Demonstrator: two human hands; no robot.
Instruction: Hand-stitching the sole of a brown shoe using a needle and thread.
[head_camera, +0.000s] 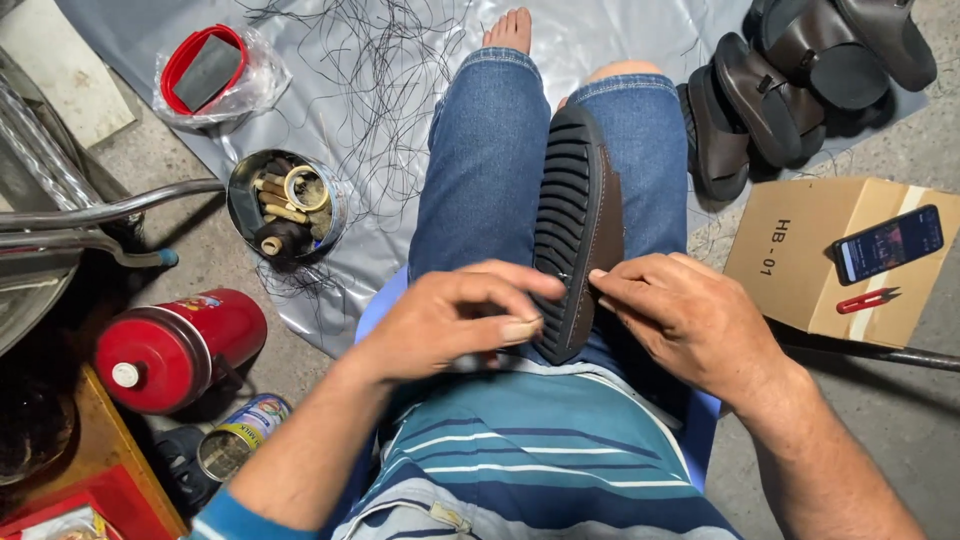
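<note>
Gripping: my left hand (450, 325) pinches the sandal (577, 235) edge, wedged between my knees.
Steadying: right hand (690, 320) fingertips press its opposite rim.

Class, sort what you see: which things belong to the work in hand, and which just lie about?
In hand:
left hand
right hand
black ribbed-sole brown sandal
loose black threads

Lying about:
brown sandals pile
cardboard box
dark smartphone
red thread snips
red flask
round tin of spools
</note>
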